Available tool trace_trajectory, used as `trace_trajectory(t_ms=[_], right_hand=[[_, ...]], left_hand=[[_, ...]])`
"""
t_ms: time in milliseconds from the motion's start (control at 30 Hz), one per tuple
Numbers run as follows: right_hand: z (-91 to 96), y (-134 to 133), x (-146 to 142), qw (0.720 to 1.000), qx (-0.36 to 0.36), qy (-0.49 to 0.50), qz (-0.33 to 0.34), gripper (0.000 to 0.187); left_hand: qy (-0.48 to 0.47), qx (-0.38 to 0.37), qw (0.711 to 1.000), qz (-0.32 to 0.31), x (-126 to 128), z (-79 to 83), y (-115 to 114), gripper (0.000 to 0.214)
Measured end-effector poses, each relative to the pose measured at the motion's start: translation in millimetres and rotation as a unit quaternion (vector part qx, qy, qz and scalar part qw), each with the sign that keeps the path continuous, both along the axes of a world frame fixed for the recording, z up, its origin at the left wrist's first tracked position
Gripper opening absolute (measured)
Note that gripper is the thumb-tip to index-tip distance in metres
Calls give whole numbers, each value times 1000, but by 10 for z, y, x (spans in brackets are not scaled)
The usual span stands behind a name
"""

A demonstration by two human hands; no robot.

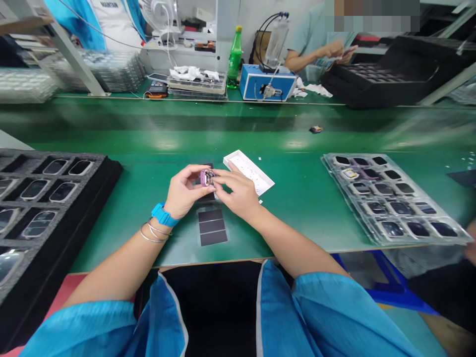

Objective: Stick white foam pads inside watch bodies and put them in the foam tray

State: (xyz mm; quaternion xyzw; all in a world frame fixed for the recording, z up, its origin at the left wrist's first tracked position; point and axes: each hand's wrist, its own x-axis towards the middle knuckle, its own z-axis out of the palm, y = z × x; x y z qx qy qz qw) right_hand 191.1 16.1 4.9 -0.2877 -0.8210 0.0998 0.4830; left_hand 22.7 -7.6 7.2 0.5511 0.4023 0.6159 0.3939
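My left hand (182, 191) holds a small pink-purple smartwatch case (207, 177) by its edge, with its inner parts showing. The fingertips of my right hand (238, 193) press on the same case from the other side. Just beyond my right hand lies an open white rectangular tray (248, 172). A dark sheet with pale lines (212, 227) lies on the green bench mat (156, 148) below my hands. Another dark piece (208, 197) is partly hidden under my hands.
A black foam tray (48, 198) holding watch parts lies at my left. A clear plastic tray (390, 198) of similar parts lies at my right. Across the bench, a co-worker's hands (334, 52) work near a black foam tray (386, 74), a blue device (267, 83) and a green bottle (234, 57).
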Motion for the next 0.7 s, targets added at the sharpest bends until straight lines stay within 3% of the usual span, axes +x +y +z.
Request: trace_trajectory(t_ms=[233,400,533,633,700], right_hand=[[-10,-5,-15,1000,-10,-10,-25,15],[84,29,17,999,-36,9,-22,15],[244,215,308,988,-72,-38,-129,16],[295,385,547,948,-164,-146,-233,21],[276,432,587,931,-202,-176,-246,26]], left_hand=[[-17,-12,1000,0,13,-43,18,54],[-137,-105,984,-52,12,0,6,51],[-206,-169,958,-103,-22,31,15,49],[-213,-192,949,-128,-47,19,32,49],[-207,-201,947,-139,-55,2,40,48]])
